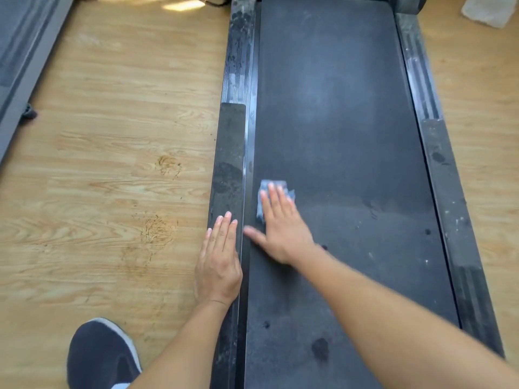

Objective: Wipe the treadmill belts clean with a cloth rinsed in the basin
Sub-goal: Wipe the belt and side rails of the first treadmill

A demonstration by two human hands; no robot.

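Currently wiping: presses the blue cloth flat onto the treadmill belt under the right hand, close to the belt's left edge and roughly midway along the visible stretch. Uses no closed grip there; lays the fingers straight over the fabric with the thumb out to the side, probably to load the cloth with the whole palm and drag a broad stripe rather than a thin one. Shows slight blur on that hand and forearm, hinting at a stroke under way, direction impossible to tell.

Rests the left hand flat on the left side rail, just beside the belt, grip likewise wide and holding nothing. Probably serves as a brace for leaning in from the wooden floor, with a dark shoe planted near the bottom edge.

Judging by the dark spots on the near end and the pale dusty haze further up, leaves much of the surface to do. Calls for overlapping passes across the width, then a rinse; cannot see any basin. Cannot say how wet the cloth is. Risks pushing grit into the gap between belt and rail on hard sweeps leftward. Catches part of a second treadmill at far left.
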